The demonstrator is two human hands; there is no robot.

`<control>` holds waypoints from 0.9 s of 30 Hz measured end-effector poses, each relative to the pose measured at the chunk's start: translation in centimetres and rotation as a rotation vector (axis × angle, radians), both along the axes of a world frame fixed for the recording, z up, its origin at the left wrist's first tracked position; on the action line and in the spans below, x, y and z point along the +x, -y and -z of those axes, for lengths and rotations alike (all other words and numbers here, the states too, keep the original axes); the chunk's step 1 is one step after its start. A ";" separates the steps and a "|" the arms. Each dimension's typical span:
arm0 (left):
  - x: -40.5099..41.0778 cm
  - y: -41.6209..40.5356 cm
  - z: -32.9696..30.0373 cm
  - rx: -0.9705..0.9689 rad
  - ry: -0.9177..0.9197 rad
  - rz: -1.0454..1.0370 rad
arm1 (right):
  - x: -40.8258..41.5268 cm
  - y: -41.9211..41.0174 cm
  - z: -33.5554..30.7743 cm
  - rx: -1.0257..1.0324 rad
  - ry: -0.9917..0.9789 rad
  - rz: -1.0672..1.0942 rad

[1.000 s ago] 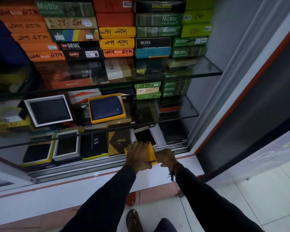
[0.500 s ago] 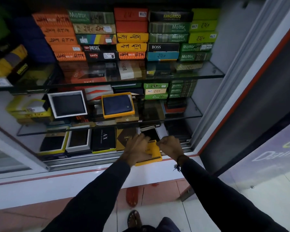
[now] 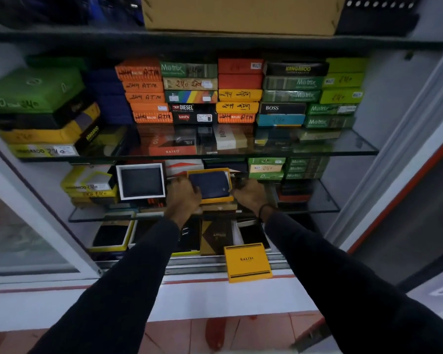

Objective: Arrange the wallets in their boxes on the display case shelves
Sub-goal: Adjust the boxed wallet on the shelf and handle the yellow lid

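Observation:
A navy wallet in an open yellow box (image 3: pixel 211 184) stands tilted on the middle glass shelf (image 3: pixel 325 205). My left hand (image 3: pixel 181 195) grips the box's left side and my right hand (image 3: pixel 250 194) holds its right side. A closed yellow BALISI lid (image 3: pixel 247 262) lies by itself on the sliding-door track at the case's bottom edge. To the left of the held box a dark wallet sits in a white-framed box (image 3: pixel 141 181). On the bottom shelf lie more open boxed wallets (image 3: pixel 110 236), partly hidden behind my forearms.
Stacks of closed wallet boxes (image 3: pixel 238 94) fill the upper glass shelf (image 3: pixel 353 145). Green Matrix boxes (image 3: pixel 266 168) stand at the right of the middle shelf, yellow boxes (image 3: pixel 87 183) at its left. A sliding glass door (image 3: pixel 23 238) is at the left, a cardboard carton (image 3: pixel 241 14) on top.
Both hands let go of the yellow BALISI lid, left it on the bottom track, and rose to the middle shelf to grip the navy wallet's yellow box. The view tilted upward.

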State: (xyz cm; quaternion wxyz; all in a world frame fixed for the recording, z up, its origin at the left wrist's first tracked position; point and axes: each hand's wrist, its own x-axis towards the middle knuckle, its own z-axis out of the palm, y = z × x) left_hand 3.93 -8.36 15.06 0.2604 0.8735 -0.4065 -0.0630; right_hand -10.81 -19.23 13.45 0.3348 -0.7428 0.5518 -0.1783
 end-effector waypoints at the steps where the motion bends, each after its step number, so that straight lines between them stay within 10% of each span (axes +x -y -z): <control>1: 0.3 0.3 0.3 0.035 -0.079 0.004 | 0.6 0.4 0.4 0.033 -0.013 -0.001; 7: 1.6 0.6 2.8 -0.144 -0.294 -0.028 | 1.7 1.1 1.7 0.109 0.172 0.025; 27: 2.7 1.0 2.4 -0.233 -0.139 -0.040 | 3.7 0.2 0.7 0.139 0.380 0.142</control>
